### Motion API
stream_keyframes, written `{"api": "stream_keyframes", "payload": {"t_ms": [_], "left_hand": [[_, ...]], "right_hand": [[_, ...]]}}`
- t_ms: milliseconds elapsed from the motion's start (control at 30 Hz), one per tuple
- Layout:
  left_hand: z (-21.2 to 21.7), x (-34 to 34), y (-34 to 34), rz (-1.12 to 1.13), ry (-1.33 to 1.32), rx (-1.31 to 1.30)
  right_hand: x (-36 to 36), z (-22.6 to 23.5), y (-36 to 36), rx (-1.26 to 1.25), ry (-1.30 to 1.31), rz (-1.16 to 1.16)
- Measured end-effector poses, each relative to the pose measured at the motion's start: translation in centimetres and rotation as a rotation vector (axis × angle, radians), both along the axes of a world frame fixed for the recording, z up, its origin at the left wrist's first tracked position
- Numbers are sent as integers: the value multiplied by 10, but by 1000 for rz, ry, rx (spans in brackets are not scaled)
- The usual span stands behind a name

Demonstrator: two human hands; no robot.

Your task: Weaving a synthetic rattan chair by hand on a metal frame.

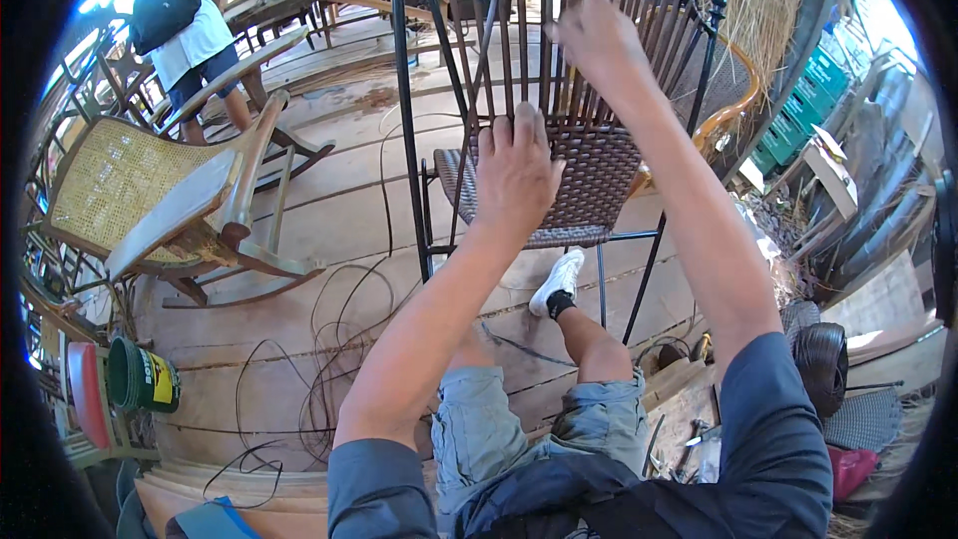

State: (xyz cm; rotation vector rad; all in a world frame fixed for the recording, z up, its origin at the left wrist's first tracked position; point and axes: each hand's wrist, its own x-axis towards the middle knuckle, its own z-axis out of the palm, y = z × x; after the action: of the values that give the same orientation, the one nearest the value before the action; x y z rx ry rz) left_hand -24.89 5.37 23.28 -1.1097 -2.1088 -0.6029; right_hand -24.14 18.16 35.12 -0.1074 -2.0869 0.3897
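A chair with a black metal frame (407, 120) stands in front of me. Brown strips (504, 20) run lengthwise up its back, and the lower part of the back (591, 165) is tightly woven. My left hand (519, 165) is at the left upper edge of this weave, fingers curled over the strips, their tips hidden. Higher up and to the right, my right hand (604, 40) is raised before the upright strips. Its thumb and forefinger are apart, and I see nothing between them. The woven seat (454, 180) shows below the back.
Loose dark strips (334, 369) lie tangled on the plank floor. A cane rocking chair (110, 180) stands left, a green bucket (140, 374) below it. Behind it is another person (195, 50). Coiled strip (820, 367) lies at right, below green crates (808, 100).
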Motion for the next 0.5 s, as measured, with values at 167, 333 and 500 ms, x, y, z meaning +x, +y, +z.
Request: {"api": "stream_keyframes", "payload": {"t_ms": [167,333,500], "left_hand": [[1,8,2,-139,204,169],[3,9,24,-80,146,98],[-1,11,44,112,86,-8]], "right_hand": [[50,11,12,-212,-580,6],[15,26,23,-126,-260,113],[-13,25,22,-27,11,-39]]}}
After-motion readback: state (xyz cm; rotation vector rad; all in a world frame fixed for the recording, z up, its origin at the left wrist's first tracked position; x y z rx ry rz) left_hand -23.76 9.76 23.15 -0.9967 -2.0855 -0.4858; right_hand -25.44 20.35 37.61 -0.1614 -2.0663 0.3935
